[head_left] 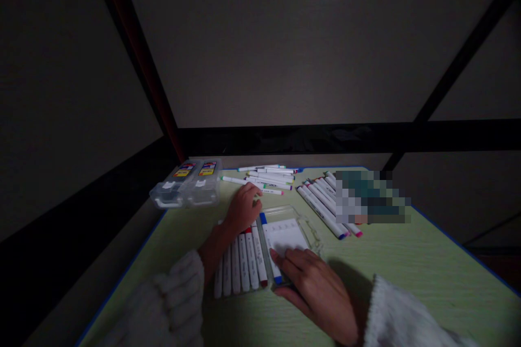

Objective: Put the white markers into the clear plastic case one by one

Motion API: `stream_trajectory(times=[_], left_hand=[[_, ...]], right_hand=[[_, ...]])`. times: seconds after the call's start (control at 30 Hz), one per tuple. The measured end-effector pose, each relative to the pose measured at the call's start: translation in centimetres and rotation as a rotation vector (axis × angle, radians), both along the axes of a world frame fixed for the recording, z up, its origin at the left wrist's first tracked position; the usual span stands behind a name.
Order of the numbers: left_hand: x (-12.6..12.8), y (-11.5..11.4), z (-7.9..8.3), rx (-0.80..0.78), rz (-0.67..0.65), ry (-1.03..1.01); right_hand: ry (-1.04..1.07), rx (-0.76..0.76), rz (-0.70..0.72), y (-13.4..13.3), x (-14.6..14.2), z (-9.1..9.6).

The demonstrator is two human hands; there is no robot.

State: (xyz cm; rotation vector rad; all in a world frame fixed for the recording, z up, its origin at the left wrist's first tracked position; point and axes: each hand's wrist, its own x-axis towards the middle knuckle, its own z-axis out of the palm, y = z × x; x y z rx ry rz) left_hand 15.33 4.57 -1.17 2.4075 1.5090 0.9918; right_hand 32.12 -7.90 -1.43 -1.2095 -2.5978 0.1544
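A clear plastic marker tray lies on the pale green table in front of me, with several white markers laid side by side in its left half. My left hand rests over the far ends of those markers, fingers curled and reaching toward a loose pile of markers behind the tray. My right hand lies flat with fingers stretched out on the near right part of the tray, beside a blue-capped marker. Both wrists wear fuzzy white sleeves.
A clear plastic case with coloured labels stands at the table's far left. A row of markers lies at the right, next to a blurred patch. The blue table edge runs along the left; dark walls and bars stand behind.
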Motion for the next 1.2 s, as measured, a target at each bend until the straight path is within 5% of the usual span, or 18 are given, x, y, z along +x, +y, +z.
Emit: stream_trajectory(times=[0.17,0.63,1.2], left_hand=[[-0.59,0.27,-0.33,-0.002,0.148,0.154],[-0.56,0.09,-0.9,-0.173,0.171,0.38],[-0.45,-0.01,-0.85,-0.103,0.187,0.407]], right_hand=[[0.02,0.008,0.001,-0.2,0.05,-0.02],[0.03,-0.016,-0.004,-0.26,0.13,-0.02],[0.012,-0.137,-0.004,-0.18,0.17,0.5]])
